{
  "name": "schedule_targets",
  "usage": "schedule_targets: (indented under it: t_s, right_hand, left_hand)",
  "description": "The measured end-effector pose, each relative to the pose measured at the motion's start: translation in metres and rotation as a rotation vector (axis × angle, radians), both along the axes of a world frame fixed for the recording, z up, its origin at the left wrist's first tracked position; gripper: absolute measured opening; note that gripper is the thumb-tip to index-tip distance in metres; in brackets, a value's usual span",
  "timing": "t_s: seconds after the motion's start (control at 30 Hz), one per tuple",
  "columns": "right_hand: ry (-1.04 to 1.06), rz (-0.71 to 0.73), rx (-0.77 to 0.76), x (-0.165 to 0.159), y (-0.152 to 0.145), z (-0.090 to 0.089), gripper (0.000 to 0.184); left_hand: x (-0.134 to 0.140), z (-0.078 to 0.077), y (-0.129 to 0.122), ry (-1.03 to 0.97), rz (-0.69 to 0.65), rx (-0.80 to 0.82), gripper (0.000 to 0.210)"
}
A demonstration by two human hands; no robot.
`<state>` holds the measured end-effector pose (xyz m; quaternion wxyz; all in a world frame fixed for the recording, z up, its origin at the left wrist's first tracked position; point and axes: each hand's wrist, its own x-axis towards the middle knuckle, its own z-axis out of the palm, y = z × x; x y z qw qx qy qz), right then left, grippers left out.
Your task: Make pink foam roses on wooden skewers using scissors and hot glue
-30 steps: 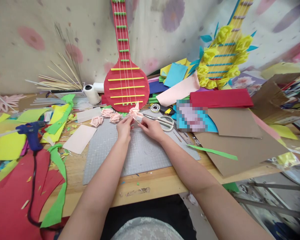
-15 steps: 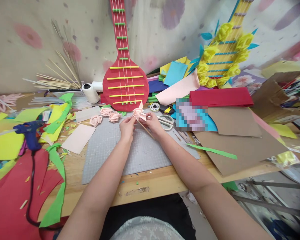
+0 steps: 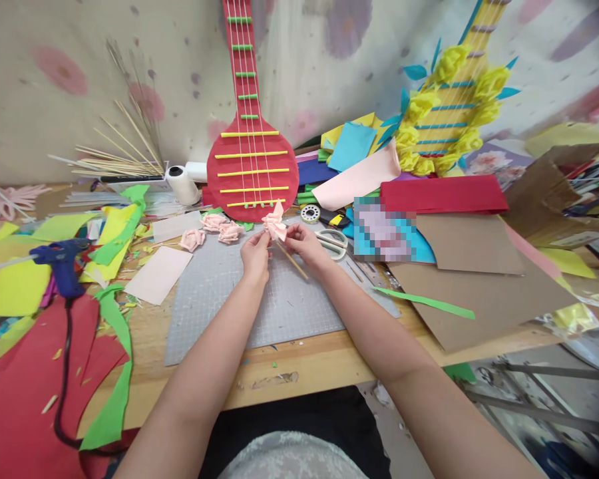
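Observation:
A pale pink paper flower [image 3: 276, 226] is between my hands, above the grey cutting mat [image 3: 284, 306]. My left hand [image 3: 255, 255] is closed, its fingertips pinching the flower's base. On the other side, the fingers of my right hand [image 3: 307, 247] are closed on a right-hand petal. A thin wooden stick [image 3: 293, 261] slants from the flower's base down to the right; its upper end is hidden. Finished-looking pink paper roses [image 3: 229, 232] sit to the left, near the foot of the red paper-covered lute shape [image 3: 253, 166]. White-handled scissors [image 3: 332, 244] lie just beyond my right hand.
To the left are a blue glue gun [image 3: 64, 263] with its cord, red sheets [image 3: 24, 379] and green strips [image 3: 112, 386]. Brown cardboard [image 3: 479, 299] covers the right side. A yellow flowered lute shape [image 3: 444, 113] leans at the back. A white spool [image 3: 182, 185] stands behind.
The flower has turned slightly in my fingers, and its petals sit a little differently. My right fingers have shifted along its right edge. The view has moved slightly.

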<state>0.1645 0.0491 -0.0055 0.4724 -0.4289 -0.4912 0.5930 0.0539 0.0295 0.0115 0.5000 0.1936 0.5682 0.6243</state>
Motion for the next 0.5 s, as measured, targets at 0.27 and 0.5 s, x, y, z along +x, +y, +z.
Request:
schedule_targets:
  t_s: [0.27, 0.5]
  right_hand:
    - [-0.149, 0.443, -0.097, 0.017, -0.009, 0.010, 0.034]
    - [-0.133, 0.483, -0.123, 0.010, -0.017, 0.016, 0.030]
  left_hand:
    - [-0.003, -0.003, 0.001, 0.005, 0.029, 0.086, 0.011]
    - [-0.004, -0.003, 0.002, -0.148, 0.034, 0.094, 0.010]
